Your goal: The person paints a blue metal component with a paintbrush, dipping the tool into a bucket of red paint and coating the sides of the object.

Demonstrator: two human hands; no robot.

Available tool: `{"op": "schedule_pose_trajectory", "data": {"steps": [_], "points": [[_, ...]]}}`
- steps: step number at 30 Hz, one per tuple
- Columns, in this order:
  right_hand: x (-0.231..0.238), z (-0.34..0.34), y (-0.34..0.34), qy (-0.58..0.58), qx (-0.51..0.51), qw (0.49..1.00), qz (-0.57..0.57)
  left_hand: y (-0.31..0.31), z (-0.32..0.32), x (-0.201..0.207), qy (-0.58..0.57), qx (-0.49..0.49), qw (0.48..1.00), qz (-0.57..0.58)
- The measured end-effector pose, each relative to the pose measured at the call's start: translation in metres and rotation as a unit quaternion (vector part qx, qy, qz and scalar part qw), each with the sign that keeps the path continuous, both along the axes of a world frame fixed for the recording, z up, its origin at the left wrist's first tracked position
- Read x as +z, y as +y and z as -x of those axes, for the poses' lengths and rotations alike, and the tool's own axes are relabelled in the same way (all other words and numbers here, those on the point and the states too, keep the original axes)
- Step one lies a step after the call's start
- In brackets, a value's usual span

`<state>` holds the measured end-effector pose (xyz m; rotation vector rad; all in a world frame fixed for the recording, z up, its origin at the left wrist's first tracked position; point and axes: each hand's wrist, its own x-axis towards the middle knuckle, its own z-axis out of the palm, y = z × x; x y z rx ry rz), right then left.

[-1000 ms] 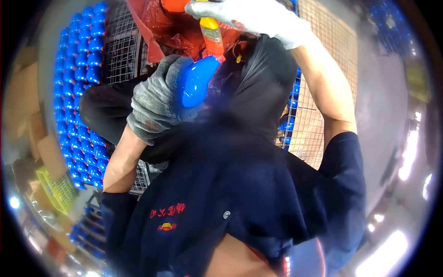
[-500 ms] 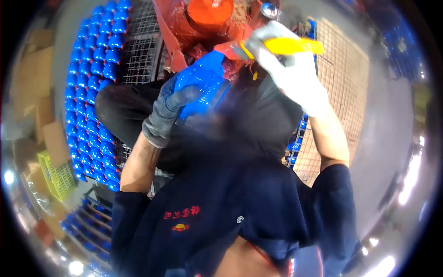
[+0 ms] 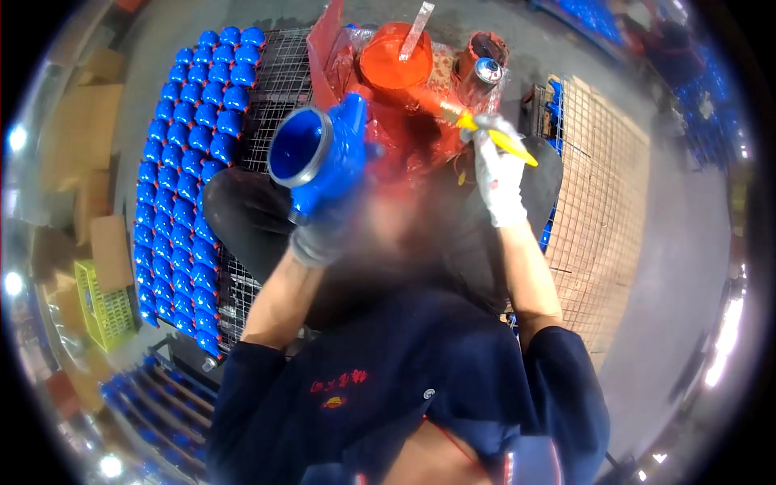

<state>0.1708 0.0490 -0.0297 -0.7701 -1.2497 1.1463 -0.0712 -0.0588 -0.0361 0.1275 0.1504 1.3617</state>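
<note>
Blue flanged housing (image 3: 346,153) is gripped by left hand (image 3: 317,242), yellow-handled paintbrush (image 3: 469,122) by right hand (image 3: 498,166); blue parts (image 3: 196,141) line left edge of wire rack (image 3: 279,69).

A head-worn fisheye looks down from close above.

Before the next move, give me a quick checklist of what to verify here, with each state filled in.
1. Brush held in the right hand: ok.
2. Blue part held in the left hand: ok, though the fingers are hidden.
3. Brush apart from the blue part: ok, a gap shows.
4. Bristles clear of the red container: cannot tell, they overlap in view.
5. Red container free of other items: not ok, a pale strip sticks up from it.
</note>
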Motion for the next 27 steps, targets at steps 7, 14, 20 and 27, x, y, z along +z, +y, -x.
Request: {"op": "schedule_pose_trajectory", "data": {"steps": [7, 14, 20, 27], "points": [[0.0, -0.005, 0.079, -0.296, 0.061, 0.938, -0.168, 0.063, 0.064, 0.054, 0.273, 0.053, 0.949, -0.15], [-0.041, 0.024, 0.142, -0.56, 0.077, 0.757, -0.329, 0.106, 0.076, 0.054, -0.122, 0.048, 0.984, -0.123], [-0.037, 0.026, 0.136, -0.554, 0.082, 0.765, -0.317, 0.104, 0.082, 0.042, -0.114, 0.082, 0.983, -0.115], [-0.012, 0.011, 0.112, -0.451, 0.018, 0.822, -0.348, 0.098, 0.071, 0.022, 0.453, 0.209, 0.866, -0.021]]}}
